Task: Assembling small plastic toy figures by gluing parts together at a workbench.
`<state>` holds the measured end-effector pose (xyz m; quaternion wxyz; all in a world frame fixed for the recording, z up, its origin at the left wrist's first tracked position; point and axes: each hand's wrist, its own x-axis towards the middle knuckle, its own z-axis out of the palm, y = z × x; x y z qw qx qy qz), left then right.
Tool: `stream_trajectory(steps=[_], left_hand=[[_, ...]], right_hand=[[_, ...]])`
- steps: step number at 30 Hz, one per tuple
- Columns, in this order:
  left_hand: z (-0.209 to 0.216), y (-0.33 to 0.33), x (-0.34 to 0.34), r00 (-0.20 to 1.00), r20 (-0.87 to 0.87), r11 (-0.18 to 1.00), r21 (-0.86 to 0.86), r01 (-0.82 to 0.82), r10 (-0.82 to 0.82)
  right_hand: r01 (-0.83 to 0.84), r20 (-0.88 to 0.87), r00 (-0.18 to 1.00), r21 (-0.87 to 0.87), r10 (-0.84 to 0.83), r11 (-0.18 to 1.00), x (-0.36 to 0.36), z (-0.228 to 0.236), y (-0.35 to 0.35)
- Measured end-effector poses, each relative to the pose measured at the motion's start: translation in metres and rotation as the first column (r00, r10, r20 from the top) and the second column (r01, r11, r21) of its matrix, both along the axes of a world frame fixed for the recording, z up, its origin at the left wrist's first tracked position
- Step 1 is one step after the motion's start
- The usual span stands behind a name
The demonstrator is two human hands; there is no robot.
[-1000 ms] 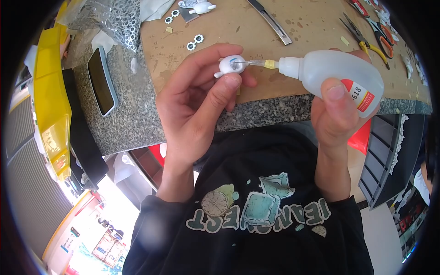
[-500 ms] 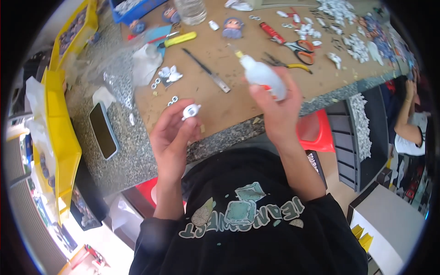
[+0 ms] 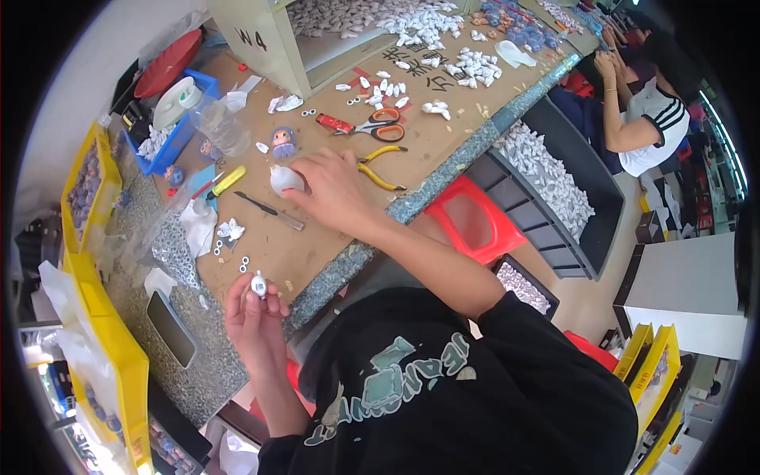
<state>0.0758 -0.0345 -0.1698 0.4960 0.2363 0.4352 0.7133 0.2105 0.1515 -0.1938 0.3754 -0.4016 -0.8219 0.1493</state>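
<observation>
Fingers of your left hand [image 3: 256, 326] are pinching the white part [image 3: 259, 284], which is sitting just above the table's near edge, a dark patch showing on it. Those of your right hand [image 3: 336, 190] are wrapping round the bottle [image 3: 286, 180]; whether it is resting on the board [image 3: 277, 249] cannot be told. Judging by how things are lying, work on this part is under way but not closed out: it is sitting in your grip, not yet set down. Ring pairs [image 3: 245, 264] are lying loose nearby, attached to nothing. Farther off, one figure [image 3: 283, 143] is standing with head and body together, while many white pieces [image 3: 477, 68] are lying loose, so plenty seems left.
</observation>
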Motion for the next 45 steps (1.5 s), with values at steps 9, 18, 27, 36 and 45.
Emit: stream_trajectory(steps=[9, 18, 27, 36, 45], left_hand=[[0.007, 0.025, 0.020, 0.986, 0.138, 0.995, 0.012, 0.098, -0.098], [0.009, 0.064, 0.059, 0.924, 0.337, 0.982, 0.020, 0.187, -0.183], [0.014, 0.057, 0.067, 0.873, 0.408, 0.964, 0.113, 0.241, -0.266], [0.026, 0.019, 0.063, 0.773, 0.518, 0.928, 0.261, 0.266, -0.367], [0.033, 0.004, 0.066, 0.815, 0.484, 0.943, 0.248, 0.222, -0.319]], right_hand=[[0.178, 0.086, 0.980, 0.035, -0.180, 0.983, 0.141, 0.037, 0.101], [-0.230, 0.474, 0.856, -0.010, 0.207, 0.973, 0.156, 0.017, 0.156], [-0.522, -0.480, 0.783, -0.160, 0.396, 0.838, 0.122, 0.083, -0.001], [-0.499, -0.575, 0.715, -0.023, 0.397, 0.866, 0.076, 0.075, -0.079], [-0.491, -0.448, 0.754, 0.104, 0.481, 0.865, 0.072, 0.085, -0.094]])
